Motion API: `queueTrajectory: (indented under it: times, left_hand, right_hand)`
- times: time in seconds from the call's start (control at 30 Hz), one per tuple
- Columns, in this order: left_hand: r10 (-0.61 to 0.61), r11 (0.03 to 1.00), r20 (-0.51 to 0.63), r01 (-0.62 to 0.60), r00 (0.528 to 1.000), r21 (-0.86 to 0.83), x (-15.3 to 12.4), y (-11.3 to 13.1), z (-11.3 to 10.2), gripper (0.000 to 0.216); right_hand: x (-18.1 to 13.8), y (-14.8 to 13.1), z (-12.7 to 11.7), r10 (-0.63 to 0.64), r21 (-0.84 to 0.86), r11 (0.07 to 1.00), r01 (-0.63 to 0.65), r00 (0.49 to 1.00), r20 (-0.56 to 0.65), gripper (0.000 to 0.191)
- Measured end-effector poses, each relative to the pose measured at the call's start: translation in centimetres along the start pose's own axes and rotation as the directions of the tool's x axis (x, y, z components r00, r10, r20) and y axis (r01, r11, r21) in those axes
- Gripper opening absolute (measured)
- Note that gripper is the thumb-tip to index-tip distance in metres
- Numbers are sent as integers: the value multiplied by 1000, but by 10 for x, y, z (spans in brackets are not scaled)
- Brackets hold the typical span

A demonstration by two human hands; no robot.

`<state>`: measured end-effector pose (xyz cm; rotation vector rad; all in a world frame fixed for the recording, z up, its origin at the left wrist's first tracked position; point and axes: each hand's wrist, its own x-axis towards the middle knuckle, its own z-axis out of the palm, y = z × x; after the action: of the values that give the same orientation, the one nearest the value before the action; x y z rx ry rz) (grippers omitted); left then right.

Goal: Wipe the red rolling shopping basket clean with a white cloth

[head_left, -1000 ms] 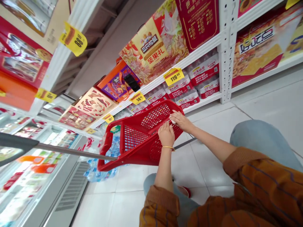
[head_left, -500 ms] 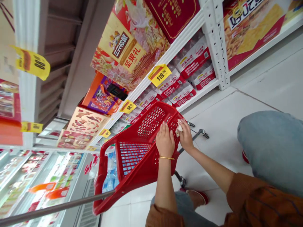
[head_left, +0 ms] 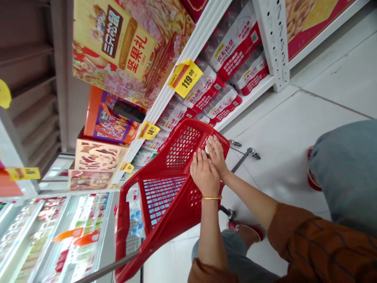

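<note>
A red plastic shopping cart with perforated walls stands in front of me. My left hand, with a gold bracelet at the wrist, lies on the cart's near panel, fingers stretched out. Right beside it is my right hand, its fingers bent over a crumpled white tissue against the same panel. The hands touch or nearly touch, and most of the tissue is hidden under the fingers.
A white shelf beyond the cart carries gift boxes above shrink-wrapped bottle packs. A yellow price tag sticks out from its edge. Cart wheels rest on the tiled floor. A lit display case stands at left.
My right hand has moved left with the tissue, up against my left hand. The view has shifted, so the shelf boxes look larger and further left.
</note>
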<state>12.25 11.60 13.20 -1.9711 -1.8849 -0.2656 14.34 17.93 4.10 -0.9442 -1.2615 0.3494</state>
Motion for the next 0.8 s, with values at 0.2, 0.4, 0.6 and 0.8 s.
queueTrajectory:
  times: [0.2,0.4,0.6,0.8]
  left_hand:
    - [-33,999,-31,34,999,10,2,5,4,43]
    - [-37,998,-46,39,998,52,-2,8,9,44]
    - [-31,988,-10,32,999,149,-7,8,17,55]
    - [-7,968,27,0,1000,249,-7,6,23,50]
  right_hand:
    - [-1,4,-7,-20,-4,1000,21,997,78,57]
    - [0,2,-8,-15,37,999,13,998,58,59]
    - [-19,18,-17,65,28,997,-67,995,71,61]
    - [-45,45,-20,112,38,992,-116,989,101,59]
